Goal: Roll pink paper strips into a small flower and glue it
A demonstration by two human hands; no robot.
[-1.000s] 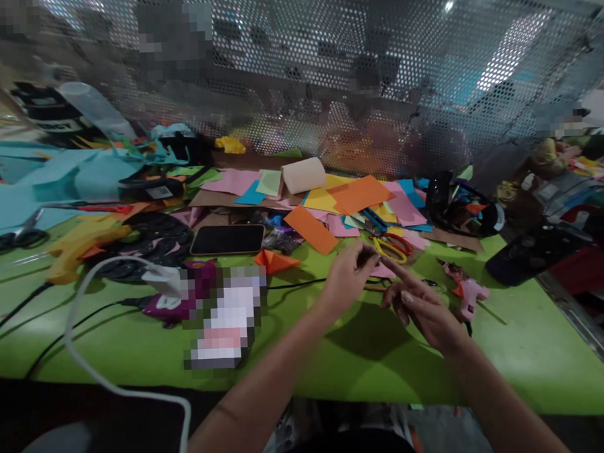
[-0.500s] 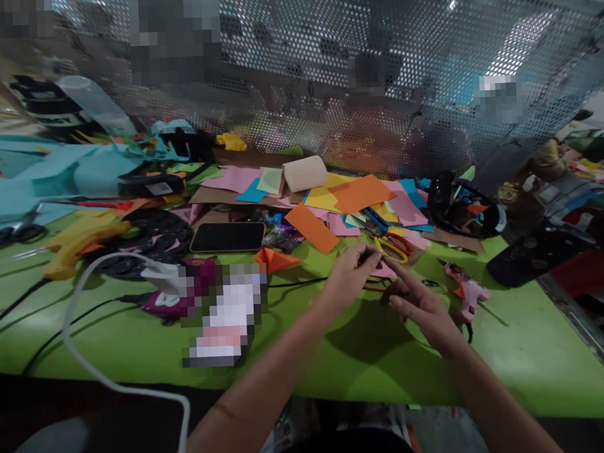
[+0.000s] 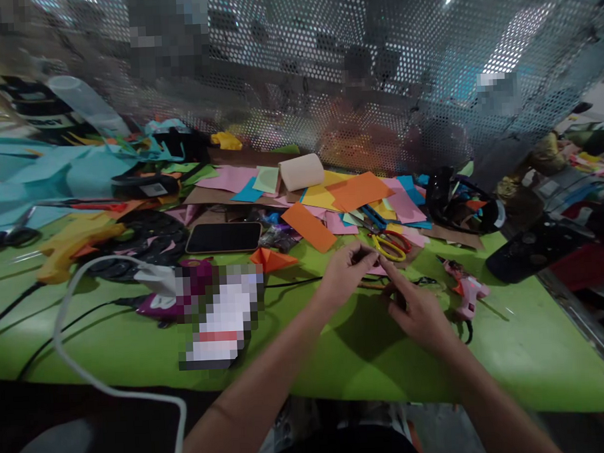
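Observation:
Over the green tabletop, both hands meet at their fingertips. My left hand [image 3: 345, 273] is closed in a pinch; whatever sits between its fingers is too small and dark to name. My right hand [image 3: 416, 308] reaches in from the right, its index finger stretched to the left fingertips and its other fingers curled; anything it grips is hidden. Just beyond the hands lie scissors with yellow and red handles [image 3: 390, 246] and a pair of blue-handled tools [image 3: 374, 216]. A pink glue gun [image 3: 469, 294] rests right of my right hand.
Coloured paper pieces [image 3: 363, 190] and a pale roll [image 3: 302, 172] lie along the back. Left of the hands are a dark phone [image 3: 224, 237], a blurred lit screen [image 3: 223, 320], a folded orange paper [image 3: 272, 259], a yellow glue gun [image 3: 63, 257] and a white cable [image 3: 116, 388]. A dark tumbler [image 3: 513, 254] lies right.
My right hand's fingers have drawn closer to the left fingertips, and its thumb is less spread. My left hand stays in its pinch. The view has shifted slightly.

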